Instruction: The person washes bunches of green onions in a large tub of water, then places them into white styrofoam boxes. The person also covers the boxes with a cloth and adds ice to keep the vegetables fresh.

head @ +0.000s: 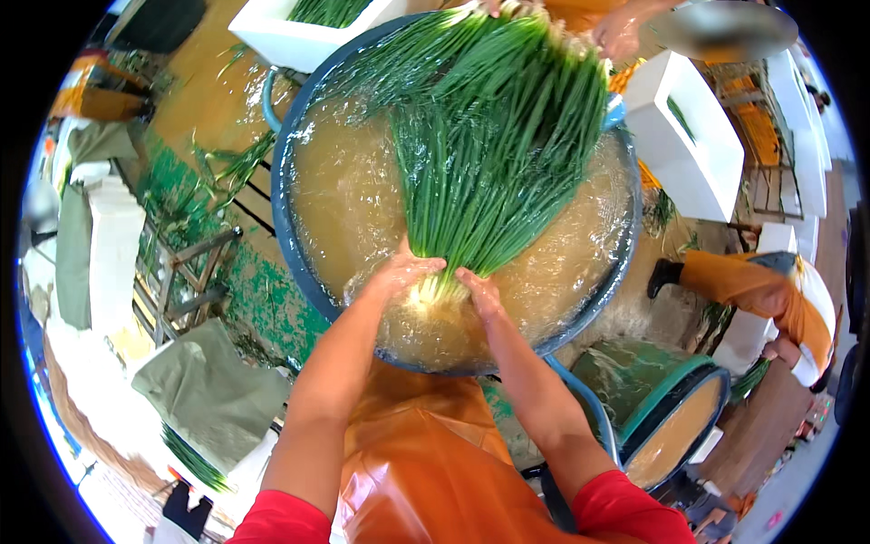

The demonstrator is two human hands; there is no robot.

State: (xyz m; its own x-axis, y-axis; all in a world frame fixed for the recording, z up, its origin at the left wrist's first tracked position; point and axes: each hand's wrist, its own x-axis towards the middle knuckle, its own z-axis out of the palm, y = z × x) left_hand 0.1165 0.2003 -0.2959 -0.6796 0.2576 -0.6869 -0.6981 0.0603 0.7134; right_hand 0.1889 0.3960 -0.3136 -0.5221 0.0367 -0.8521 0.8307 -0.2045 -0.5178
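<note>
A large bunch of green onions (469,197) lies in a round blue tub (289,238) of muddy brown water (346,183). Its white root ends point toward me, and the leaves fan away across the water. My left hand (404,270) grips the bunch from the left, just above the roots. From the right, my right hand (479,289) closes around the same stems. Some of the roots and the lower fingers are hidden by water and by the bunch. Across the tub, another person's hand (618,34) touches a second mass of green onions (537,75), whose leaves overlap mine.
White foam boxes (700,156) stand beyond the tub's right rim, and another foam box (272,30) is at the upper left. A second tub (673,428) of brown water sits at lower right. A blue hose (584,394) runs beside my right arm. Another person (761,285) works at right.
</note>
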